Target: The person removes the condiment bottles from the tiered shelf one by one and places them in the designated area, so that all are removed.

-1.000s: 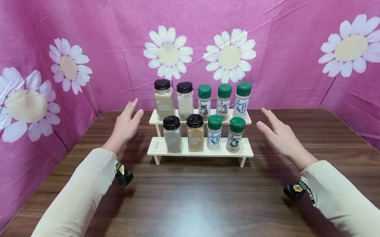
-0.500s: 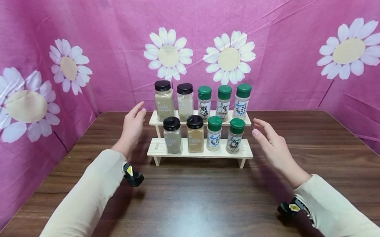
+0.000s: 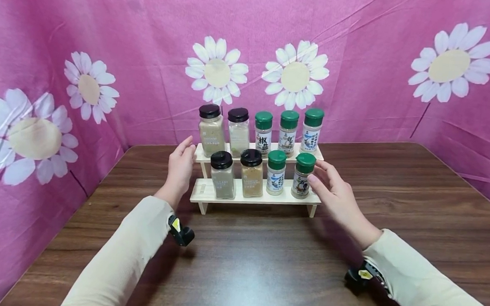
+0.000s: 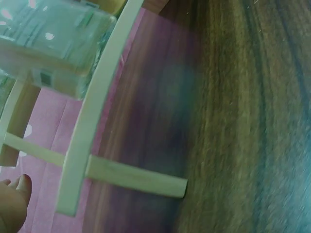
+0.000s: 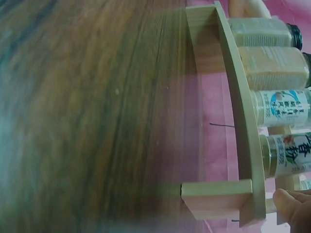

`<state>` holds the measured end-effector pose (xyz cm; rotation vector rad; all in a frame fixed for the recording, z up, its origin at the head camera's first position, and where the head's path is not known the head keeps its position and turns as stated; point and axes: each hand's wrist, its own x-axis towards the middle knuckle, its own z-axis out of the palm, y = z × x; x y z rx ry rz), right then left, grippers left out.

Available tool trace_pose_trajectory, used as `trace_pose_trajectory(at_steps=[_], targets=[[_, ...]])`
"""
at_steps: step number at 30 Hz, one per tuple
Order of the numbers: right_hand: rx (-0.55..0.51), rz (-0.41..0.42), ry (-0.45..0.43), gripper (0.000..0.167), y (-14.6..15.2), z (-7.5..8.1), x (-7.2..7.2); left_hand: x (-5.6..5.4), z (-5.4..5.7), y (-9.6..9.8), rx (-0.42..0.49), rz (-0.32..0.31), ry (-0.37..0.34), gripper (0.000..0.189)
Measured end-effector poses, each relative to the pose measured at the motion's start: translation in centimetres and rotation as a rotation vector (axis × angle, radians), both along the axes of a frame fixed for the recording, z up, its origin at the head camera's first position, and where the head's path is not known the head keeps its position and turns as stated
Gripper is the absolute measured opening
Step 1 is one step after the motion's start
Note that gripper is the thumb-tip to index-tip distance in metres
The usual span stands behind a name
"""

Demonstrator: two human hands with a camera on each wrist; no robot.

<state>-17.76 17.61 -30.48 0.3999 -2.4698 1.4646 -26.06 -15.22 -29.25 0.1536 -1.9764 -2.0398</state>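
A two-tier pale wooden rack [image 3: 201, 194] bears spice jars on both tiers. My left hand [image 3: 180, 170] is beside the rack's left end, fingers extended near the upper tier, holding nothing; in the left wrist view its fingertips [image 4: 24, 187] show at the lower left. At the right end, my right hand [image 3: 338, 197] reaches around the front green-capped spice jar [image 3: 302, 177], thumb overlapping its label in the head view. The right wrist view puts the thumb [image 5: 286, 201] just beside that jar, which stands upright on the lower tier.
Black-capped jars [image 3: 222, 182] stand on the left of each tier, green-capped jars [image 3: 275, 177] on the right. The rack rests on a brown wooden table [image 3: 256, 260]. A pink cloth [image 3: 149, 74] with daisies hangs behind.
Both hands have moved inward toward the rack's ends. The right hand has come in from the right to the front green-capped spice jar. The jars and rack have stayed in place.
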Motion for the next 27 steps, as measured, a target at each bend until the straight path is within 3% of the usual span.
trace_pose_trajectory(at_steps=[7, 15, 27], targets=[[0.009, -0.019, 0.012, 0.054, -0.9, -0.7, -0.4, 0.1, -0.5, 0.7, 0.051, -0.002, 0.013, 0.044], [-0.015, -0.029, 0.017, 0.058, -1.6, -1.3, -0.7, 0.1, -1.0, 1.0, 0.007, -0.016, 0.013, 0.045], [-0.019, -0.053, 0.004, 0.057, -2.1, -1.8, -1.2, 0.0, -1.7, 1.3, 0.135, -0.035, 0.020, 0.045]])
